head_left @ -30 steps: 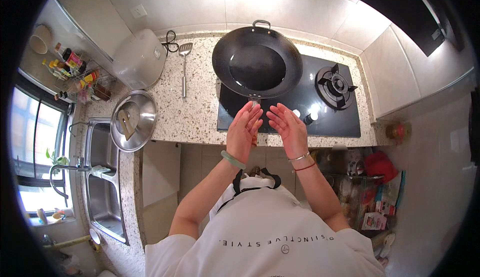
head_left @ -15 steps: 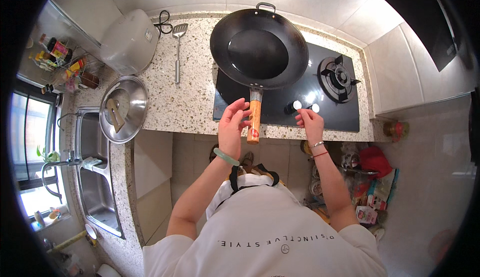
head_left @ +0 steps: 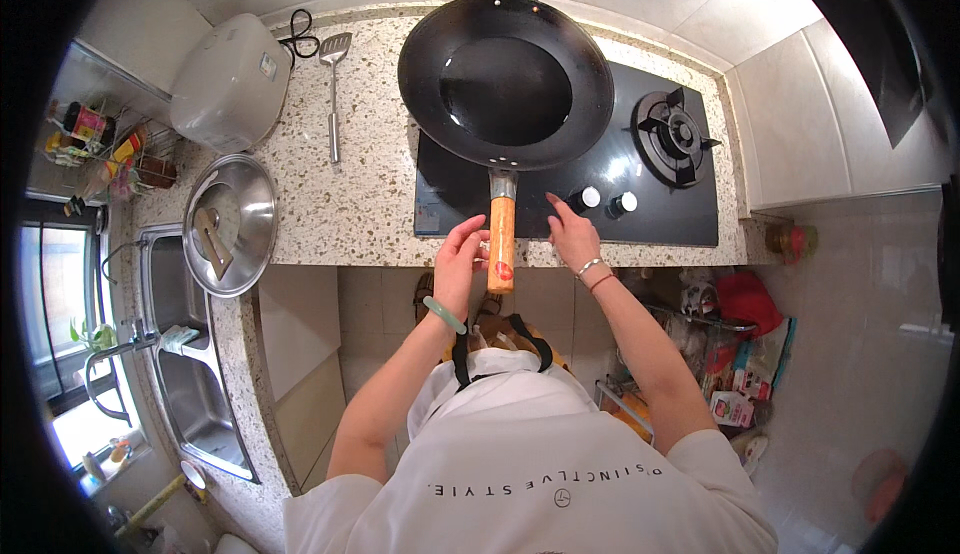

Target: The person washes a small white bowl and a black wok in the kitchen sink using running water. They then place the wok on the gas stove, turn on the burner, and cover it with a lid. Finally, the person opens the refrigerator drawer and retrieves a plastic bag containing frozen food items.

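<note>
A black wok (head_left: pixel 505 79) with a wooden handle (head_left: pixel 502 239) rests over the left side of the black gas hob (head_left: pixel 640 216), its handle pointing toward me. My left hand (head_left: pixel 460 262) is just left of the handle, fingers apart and loosely curved, not wrapped round it. Whether a fingertip touches the wood I cannot tell. To the right of the handle, my right hand (head_left: pixel 574 238) hangs over the hob's front edge with the index finger stretched out and the other fingers bent. It holds nothing that I can see. Closest to it is the left control knob (head_left: pixel 585 199), beside the right knob (head_left: pixel 622 204).
A bare burner (head_left: pixel 672 134) takes up the hob's right side. Left on the speckled counter lie a slotted metal turner (head_left: pixel 334 104), a steel lid (head_left: pixel 262 244) and a grey-white appliance (head_left: pixel 228 89). Beyond are a double sink (head_left: pixel 188 299) and a condiment rack (head_left: pixel 150 144).
My right hand has moved left and a little nearer, away from the knobs toward the wok's handle. My left hand has lowered slightly beside the handle. The whole view has shifted a little.
</note>
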### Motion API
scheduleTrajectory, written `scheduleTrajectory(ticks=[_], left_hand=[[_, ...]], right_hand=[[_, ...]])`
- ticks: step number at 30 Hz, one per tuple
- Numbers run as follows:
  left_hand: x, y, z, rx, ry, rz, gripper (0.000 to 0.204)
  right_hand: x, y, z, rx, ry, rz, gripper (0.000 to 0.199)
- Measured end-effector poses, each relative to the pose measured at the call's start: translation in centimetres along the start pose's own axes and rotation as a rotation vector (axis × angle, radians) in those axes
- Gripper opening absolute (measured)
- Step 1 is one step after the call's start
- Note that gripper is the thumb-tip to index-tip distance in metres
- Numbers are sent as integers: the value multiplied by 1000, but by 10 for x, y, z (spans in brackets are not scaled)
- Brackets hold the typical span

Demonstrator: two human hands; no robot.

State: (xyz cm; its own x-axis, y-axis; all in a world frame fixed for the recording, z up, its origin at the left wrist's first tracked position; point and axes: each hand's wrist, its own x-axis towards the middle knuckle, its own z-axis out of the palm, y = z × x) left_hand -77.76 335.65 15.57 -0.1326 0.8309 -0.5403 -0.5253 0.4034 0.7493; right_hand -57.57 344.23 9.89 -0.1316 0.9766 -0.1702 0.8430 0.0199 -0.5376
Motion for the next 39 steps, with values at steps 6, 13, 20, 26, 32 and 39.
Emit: scheduleTrajectory(ticks=[6,13,20,26,32,39], left_hand=[[-4,-1,-10,-5,-1,-39,28],[-6,-2,-32,-16,42,-59,27],[-10,5,-53,-43,95,-38,27],[-4,14,-62,-238,109,-16,31],[21,6,-23,-405,-57,-106,38],[73,-43,8,-473,-337,-330,38]], right_hand=[[15,5,-5,94,49,68,20],[41,46,-42,-288,134,143,38],[53,33,-28,-509,-32,181,46],[54,35,-15,-542,-5,179,42],[57,33,-20,-526,-62,206,41],[60,24,-27,-489,-79,323,46]])
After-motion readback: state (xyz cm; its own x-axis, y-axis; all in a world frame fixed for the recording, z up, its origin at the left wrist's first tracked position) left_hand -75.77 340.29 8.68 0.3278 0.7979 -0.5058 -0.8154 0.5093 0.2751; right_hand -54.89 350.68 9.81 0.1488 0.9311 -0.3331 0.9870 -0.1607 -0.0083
